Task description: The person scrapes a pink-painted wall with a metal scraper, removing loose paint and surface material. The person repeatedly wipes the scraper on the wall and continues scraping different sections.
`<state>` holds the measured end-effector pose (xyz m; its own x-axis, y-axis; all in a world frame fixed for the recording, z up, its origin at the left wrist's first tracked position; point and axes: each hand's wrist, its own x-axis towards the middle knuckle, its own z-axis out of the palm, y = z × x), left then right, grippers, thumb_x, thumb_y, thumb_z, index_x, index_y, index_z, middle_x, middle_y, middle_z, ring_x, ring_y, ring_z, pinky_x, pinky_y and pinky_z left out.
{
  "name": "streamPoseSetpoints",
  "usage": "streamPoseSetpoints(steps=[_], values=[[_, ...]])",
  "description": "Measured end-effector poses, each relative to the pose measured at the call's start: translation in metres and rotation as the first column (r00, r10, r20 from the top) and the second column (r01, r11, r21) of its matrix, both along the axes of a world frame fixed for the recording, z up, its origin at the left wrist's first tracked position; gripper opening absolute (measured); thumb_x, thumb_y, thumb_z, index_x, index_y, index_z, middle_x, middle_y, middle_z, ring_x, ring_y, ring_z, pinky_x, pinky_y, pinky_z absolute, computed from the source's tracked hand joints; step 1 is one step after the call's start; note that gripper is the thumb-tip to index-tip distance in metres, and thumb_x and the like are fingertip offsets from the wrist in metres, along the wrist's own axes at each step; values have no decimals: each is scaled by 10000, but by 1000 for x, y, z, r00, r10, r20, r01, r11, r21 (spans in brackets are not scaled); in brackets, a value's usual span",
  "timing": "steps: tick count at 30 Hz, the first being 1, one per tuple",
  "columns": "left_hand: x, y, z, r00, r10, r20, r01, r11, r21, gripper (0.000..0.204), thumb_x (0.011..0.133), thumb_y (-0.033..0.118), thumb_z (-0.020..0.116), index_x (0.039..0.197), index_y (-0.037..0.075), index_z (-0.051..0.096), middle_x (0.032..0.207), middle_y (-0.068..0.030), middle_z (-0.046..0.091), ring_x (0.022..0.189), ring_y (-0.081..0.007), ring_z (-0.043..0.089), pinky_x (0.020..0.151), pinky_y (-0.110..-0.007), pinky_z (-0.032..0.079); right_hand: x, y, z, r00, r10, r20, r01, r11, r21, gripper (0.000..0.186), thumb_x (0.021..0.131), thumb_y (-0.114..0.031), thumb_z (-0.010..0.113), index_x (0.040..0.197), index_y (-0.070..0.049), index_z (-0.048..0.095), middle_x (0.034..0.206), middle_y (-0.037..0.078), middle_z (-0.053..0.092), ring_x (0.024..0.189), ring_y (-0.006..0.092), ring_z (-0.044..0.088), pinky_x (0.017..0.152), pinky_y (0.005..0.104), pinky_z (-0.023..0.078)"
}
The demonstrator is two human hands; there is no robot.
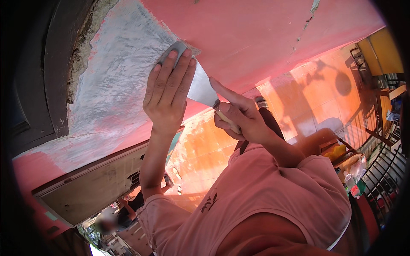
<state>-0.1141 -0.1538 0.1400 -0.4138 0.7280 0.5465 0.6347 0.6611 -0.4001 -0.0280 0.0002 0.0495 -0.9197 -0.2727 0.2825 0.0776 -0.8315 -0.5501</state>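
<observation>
The wall (256, 34) is pink, with a rough patch smeared in whitish grey (119, 51). On this patch's edge, my left hand (168, 91) presses a grey, thin, curved sheet (165, 52) flat under its outstretched fingers; most of the sheet is covered, and its exact kind is unclear. Beside it, my right hand (245, 115) grips a putty knife (201, 86) by its pale wooden handle, index finger along the metal blade. The blade's far end reaches up to the fingers of my left hand and lies close to the wall.
A dark window frame (55, 64) with broken plaster borders the patch at left. Below it is a framed board (94, 183). Another person (126, 213) is at lower left. Orange tiles (316, 111) cover the floor; a metal rack (388, 170) and plastic bags stand at right. A crack (308, 21) runs through the wall.
</observation>
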Motion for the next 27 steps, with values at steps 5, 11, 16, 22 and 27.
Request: streamPoseSetpoints(steps=[5, 11, 16, 22, 27], values=[[-3, 0, 6, 1000, -15, -5, 15, 1000, 14, 260, 884, 145, 596, 1101, 163, 737, 1208, 56, 688, 1199, -153, 608, 1009, -336, 473, 8, -6, 19, 991, -24, 135, 31, 998, -54, 500, 1053, -65, 381, 1539, -52, 261, 610, -58, 288, 528, 46, 221, 506, 222, 251], [-12, 1, 13, 990, 4, -139, 3, 999, 53, 264, 900, 99, 572, 1097, 154, 738, 1189, 44, 700, 1195, -163, 615, 989, -340, 470, -19, 0, 17, 987, -80, -139, 87, 995, 42, 520, 1070, -153, 378, 1553, -65, 207, 617, -19, 378, 494, 49, 302, 380, 184, 250], [-10, 13, 33, 995, -34, -93, 41, 996, 73, 241, 888, 128, 593, 1074, 155, 744, 1167, 48, 707, 1187, -156, 619, 1014, -329, 458, -7, -1, 37, 999, -49, -15, 48, 998, -28, 520, 1067, -139, 375, 1552, -58, 206, 585, -30, 344, 477, 44, 267, 403, 196, 243], [-6, 7, 25, 997, -47, -56, 51, 997, 56, 230, 873, 165, 618, 1064, 160, 746, 1161, 54, 707, 1163, -152, 630, 994, -318, 487, 7, 4, 36, 996, 7, 92, -13, 998, 66, 538, 1077, -221, 363, 1562, -83, 177, 598, 6, 403, 453, 42, 300, 362, 204, 251], [-5, 7, 21, 998, -48, -43, 49, 998, 44, 230, 870, 162, 619, 1059, 155, 749, 1152, 47, 711, 1143, -153, 642, 965, -322, 507, 6, -12, 20, 995, -92, 23, 92, 996, -2, 551, 1076, -213, 380, 1558, -58, 163, 597, -3, 407, 458, 42, 295, 405, 187, 275]])
